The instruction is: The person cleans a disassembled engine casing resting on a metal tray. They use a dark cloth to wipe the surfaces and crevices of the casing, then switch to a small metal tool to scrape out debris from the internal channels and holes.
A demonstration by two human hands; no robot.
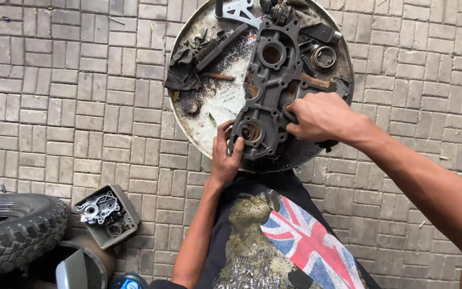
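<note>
Gripping the dark engine cover [270, 88], both the left hand [225, 155] and right hand [316, 116] hold it lengthwise away from the person.

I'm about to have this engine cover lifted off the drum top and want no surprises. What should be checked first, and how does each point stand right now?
1. Left hand grips the near end of the engine cover: ok.
2. Right hand holds the cover's right edge: ok.
3. Cover rests fully on the drum top: not ok, its near end reaches the rim.
4. Loose parts clear of the cover: not ok, the bearing ring and black rag lie close beside it.
5. Nothing trapped under the cover: cannot tell.
</note>
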